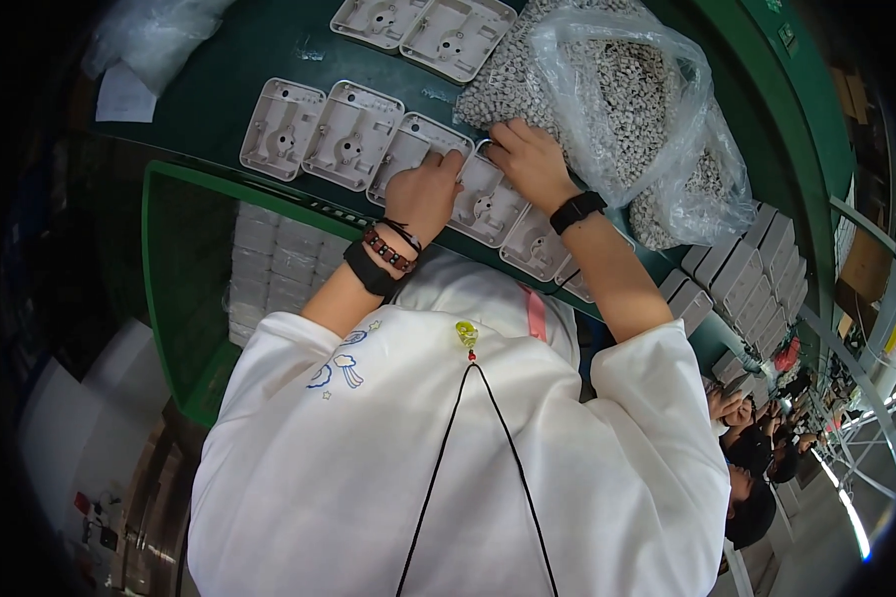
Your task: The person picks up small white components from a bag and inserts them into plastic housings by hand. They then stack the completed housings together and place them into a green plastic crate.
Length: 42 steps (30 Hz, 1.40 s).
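Note:
A slanting row of light grey plastic housings (352,136), open side up, lies on the green table. My left hand (425,196) reaches into the third housing from the left (408,144), its fingers bent down and drawn together; whatever is in their tips is hidden. Beside it, my right hand (533,167) is above the upper end of the neighbouring housing (483,202), at the lower edge of a heap of small grey plastic parts (513,75). The right fingers are curled and close together, and I cannot make out what they hold.
A clear plastic bag (702,95) spills more of the small parts at the upper right. Two further housings (455,40) lie at the far edge. A green crate (169,289) with wrapped white packs stands lower left. Stacked grey housings (747,274) and several people are at right.

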Motion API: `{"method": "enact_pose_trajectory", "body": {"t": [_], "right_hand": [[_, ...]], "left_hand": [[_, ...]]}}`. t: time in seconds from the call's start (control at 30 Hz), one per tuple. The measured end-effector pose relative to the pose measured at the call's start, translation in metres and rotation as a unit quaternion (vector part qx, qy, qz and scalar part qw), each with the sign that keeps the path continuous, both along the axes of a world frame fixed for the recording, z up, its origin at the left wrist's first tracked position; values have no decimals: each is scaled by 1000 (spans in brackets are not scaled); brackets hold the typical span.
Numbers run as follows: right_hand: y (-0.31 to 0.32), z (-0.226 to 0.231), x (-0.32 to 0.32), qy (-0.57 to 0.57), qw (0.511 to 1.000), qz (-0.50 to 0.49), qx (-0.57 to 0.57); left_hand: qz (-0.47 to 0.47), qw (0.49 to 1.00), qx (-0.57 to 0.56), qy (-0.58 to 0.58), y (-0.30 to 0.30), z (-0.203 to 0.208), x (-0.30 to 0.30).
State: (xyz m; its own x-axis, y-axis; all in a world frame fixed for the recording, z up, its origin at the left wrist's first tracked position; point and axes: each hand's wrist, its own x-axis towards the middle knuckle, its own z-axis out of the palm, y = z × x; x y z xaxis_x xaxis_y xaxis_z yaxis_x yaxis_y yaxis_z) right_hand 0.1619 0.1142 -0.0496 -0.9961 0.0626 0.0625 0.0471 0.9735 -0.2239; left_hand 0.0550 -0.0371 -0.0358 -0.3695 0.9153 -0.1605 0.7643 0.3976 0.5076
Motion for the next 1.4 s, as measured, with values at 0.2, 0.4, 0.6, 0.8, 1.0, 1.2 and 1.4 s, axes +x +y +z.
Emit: {"method": "enact_pose_trajectory", "body": {"t": [0.2,0.4,0.6,0.8,1.0,1.2,1.4], "right_hand": [[-2,5,10,30,999,-4,-24],[-11,9,27,124,936,-210,-255],[-60,64,22,136,910,-249,-304],[-78,69,14,124,927,-240,-260],[-82,69,11,127,941,-241,-199],[-78,68,2,174,931,-207,-246],[-78,69,-6,153,952,-123,-235]], "left_hand": [[-8,1000,-20,-14,2,-4,-4],[18,997,-1,-78,-2,5,-4],[234,697,3,-678,1,18,-10],[228,588,69,-773,8,43,2],[233,482,100,-839,-2,26,-4],[237,338,135,-901,-7,28,-14],[311,315,132,-887,-9,53,-17]]}}
